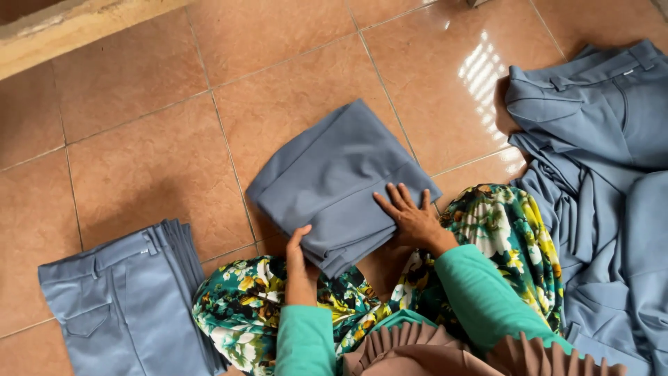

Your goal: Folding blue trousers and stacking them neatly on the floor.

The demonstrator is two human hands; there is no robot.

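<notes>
We are sitting on the floor (160,160) of what looks like a home or a small sewing place. Big orange-brown tiles are shining in the light. Grey trousers are lying in a stack (129,299) on one side and in a loose pile (598,160) on the other. We cannot tell which place it is.
</notes>
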